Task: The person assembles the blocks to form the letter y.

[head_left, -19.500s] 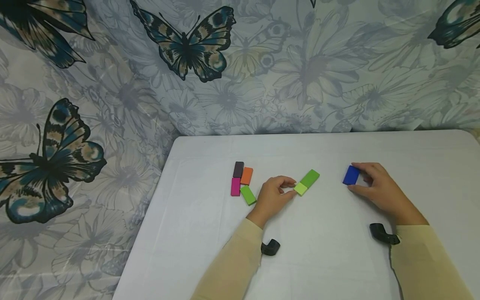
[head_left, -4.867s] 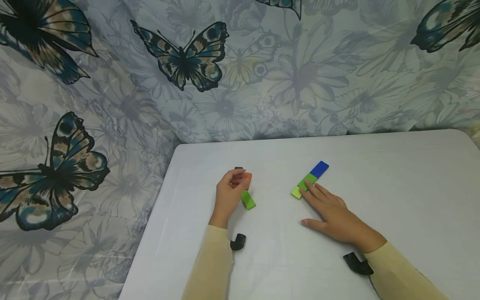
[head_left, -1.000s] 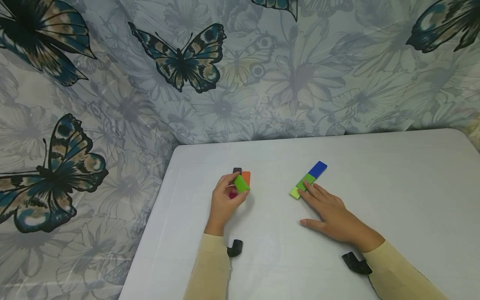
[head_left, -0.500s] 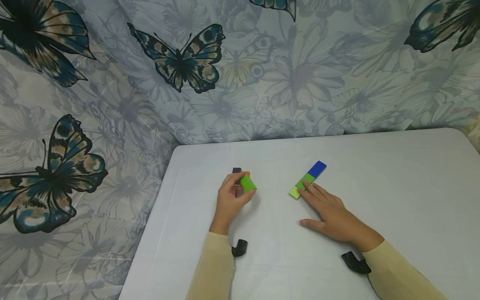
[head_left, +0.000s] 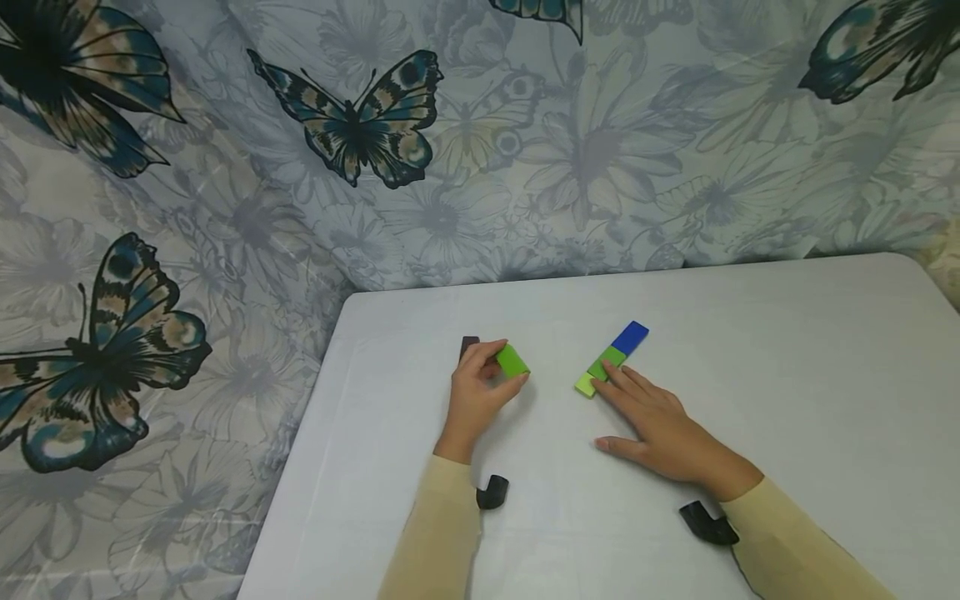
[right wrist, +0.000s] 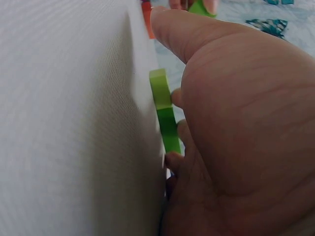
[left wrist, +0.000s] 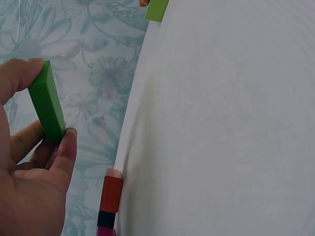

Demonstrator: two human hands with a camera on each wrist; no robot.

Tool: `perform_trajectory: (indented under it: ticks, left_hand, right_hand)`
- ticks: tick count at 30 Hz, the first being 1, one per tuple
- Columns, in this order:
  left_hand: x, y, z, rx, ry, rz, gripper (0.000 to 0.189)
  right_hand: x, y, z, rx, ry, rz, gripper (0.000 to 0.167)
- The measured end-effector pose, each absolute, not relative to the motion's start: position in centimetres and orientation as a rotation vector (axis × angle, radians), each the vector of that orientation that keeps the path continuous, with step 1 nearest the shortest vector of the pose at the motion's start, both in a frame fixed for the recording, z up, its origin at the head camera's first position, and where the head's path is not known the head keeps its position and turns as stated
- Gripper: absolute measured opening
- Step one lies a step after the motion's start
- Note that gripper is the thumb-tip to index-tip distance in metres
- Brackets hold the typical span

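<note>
My left hand (head_left: 474,404) pinches a bright green block (head_left: 513,361) between thumb and fingertips, held up off the table; the left wrist view shows it tilted on edge. A slanting row lies to the right: a light green block (head_left: 584,385), a green block (head_left: 604,363) and a blue block (head_left: 631,337), end to end. My right hand (head_left: 663,433) lies spread, its fingertips on the near side of the light green and green blocks, thumb apart. Behind my left hand stands a dark block (head_left: 468,345), partly covered.
An orange block (left wrist: 111,194) and a magenta block (left wrist: 105,231) sit by the dark one in the left wrist view, hidden by the hand in the head view. The white table (head_left: 810,358) meets a butterfly-patterned cloth (head_left: 600,150) at its back edge.
The blue block, earlier in my right hand, now ends the row. My left hand has picked up the green block from the left group and carried it right. The right hand stays in place.
</note>
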State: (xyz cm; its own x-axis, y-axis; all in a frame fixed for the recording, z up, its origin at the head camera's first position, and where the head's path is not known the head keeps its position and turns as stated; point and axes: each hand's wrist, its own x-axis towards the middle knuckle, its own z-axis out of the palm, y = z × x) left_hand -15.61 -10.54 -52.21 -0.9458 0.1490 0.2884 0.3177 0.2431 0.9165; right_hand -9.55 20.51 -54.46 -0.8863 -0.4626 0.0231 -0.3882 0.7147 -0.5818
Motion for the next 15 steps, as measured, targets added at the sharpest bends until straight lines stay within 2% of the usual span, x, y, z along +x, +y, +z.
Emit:
perform_trajectory:
  ticks: [15]
  left_hand:
    - [-16.7,-8.8,-52.8,-0.404,-2.389,-1.786,0.059]
  right_hand:
    - [-9.4,20.4,-54.3,-0.710,2.803,-0.910,0.090]
